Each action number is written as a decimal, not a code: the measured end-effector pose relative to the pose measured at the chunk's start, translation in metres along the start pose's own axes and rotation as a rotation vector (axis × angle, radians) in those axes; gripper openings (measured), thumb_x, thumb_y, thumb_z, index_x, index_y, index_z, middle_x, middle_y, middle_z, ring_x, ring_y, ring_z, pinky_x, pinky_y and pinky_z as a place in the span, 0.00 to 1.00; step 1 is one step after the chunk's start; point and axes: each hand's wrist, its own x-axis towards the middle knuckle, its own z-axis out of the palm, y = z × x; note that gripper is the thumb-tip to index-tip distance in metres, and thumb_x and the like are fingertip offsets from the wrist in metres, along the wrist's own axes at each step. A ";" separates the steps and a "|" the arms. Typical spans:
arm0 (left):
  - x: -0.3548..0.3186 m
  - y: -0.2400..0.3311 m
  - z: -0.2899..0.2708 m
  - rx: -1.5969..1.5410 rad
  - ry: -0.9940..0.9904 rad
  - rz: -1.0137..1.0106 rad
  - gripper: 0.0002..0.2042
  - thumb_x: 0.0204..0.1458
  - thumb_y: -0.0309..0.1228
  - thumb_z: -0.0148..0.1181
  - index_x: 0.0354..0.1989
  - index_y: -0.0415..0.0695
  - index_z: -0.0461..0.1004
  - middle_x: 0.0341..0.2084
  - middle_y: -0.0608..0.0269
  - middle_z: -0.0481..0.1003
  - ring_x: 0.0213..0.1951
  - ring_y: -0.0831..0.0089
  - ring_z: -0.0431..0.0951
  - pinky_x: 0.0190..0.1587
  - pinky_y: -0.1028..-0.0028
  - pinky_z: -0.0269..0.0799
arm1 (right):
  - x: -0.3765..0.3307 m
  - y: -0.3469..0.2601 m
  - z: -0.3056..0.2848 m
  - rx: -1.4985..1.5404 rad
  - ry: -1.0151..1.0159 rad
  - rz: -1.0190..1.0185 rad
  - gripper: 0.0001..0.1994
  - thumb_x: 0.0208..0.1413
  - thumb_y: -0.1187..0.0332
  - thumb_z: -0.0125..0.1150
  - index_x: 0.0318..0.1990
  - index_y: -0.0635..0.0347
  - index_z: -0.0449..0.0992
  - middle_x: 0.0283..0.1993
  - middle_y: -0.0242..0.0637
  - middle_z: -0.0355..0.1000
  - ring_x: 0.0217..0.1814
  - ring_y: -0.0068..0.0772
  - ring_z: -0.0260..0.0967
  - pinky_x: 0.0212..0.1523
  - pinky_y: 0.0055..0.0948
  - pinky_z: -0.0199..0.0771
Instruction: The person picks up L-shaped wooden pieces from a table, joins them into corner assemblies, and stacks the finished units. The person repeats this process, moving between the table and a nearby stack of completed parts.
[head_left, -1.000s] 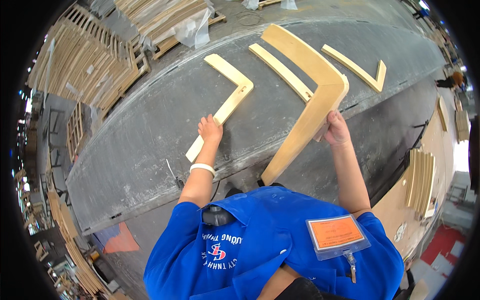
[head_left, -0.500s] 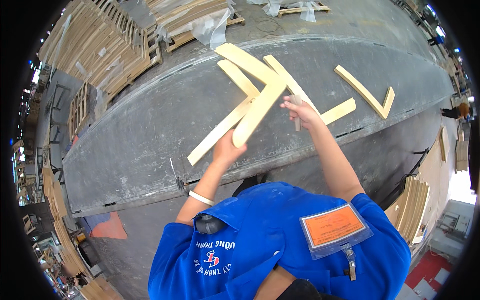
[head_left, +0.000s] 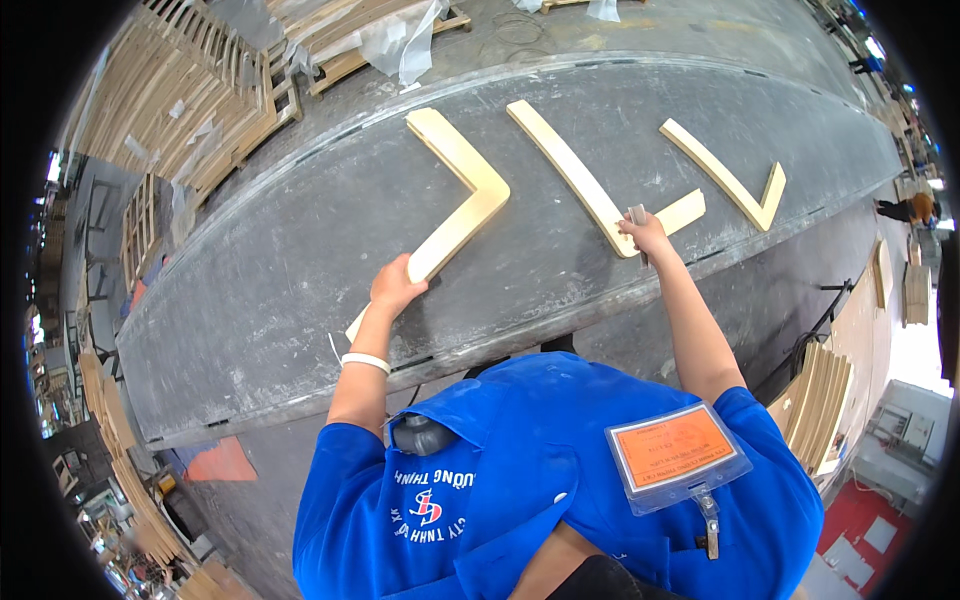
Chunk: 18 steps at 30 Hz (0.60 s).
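My left hand (head_left: 397,284) is closed round the near end of an L-shaped wooden piece (head_left: 468,215), pale and smooth, on the grey table. Under it lies a second piece, mostly hidden, whose tip (head_left: 354,328) shows beside my wrist. A small flat greyish strip (head_left: 638,216) is pinched in my right hand (head_left: 648,236); its exact kind is unclear. That hand is at the corner of another L-shaped wooden piece (head_left: 570,165), its fingers against or just over the wood. Farther right lies a narrower angled wooden piece (head_left: 715,172), touched by neither hand.
The long grey table (head_left: 270,300) has a raised near edge in front of my body. Beyond it, stacks of wooden slats (head_left: 150,100) stand on the floor with loose plastic sheet (head_left: 415,50). Boards (head_left: 815,400) lean at the right. Another person (head_left: 908,208) is far right.
The L-shaped piece in my left hand has come left and down, over the piece beneath it. My right hand has moved right and slightly down to the middle piece, still with the strip.
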 end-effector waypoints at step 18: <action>0.005 0.082 0.038 0.184 0.555 0.164 0.37 0.40 0.35 0.68 0.61 0.44 0.60 0.54 0.45 0.61 0.56 0.47 0.60 0.58 0.55 0.58 | 0.030 -0.084 -0.010 -0.689 -0.162 -0.318 0.27 0.41 0.55 0.70 0.45 0.67 0.71 0.44 0.49 0.71 0.45 0.46 0.73 0.45 0.35 0.72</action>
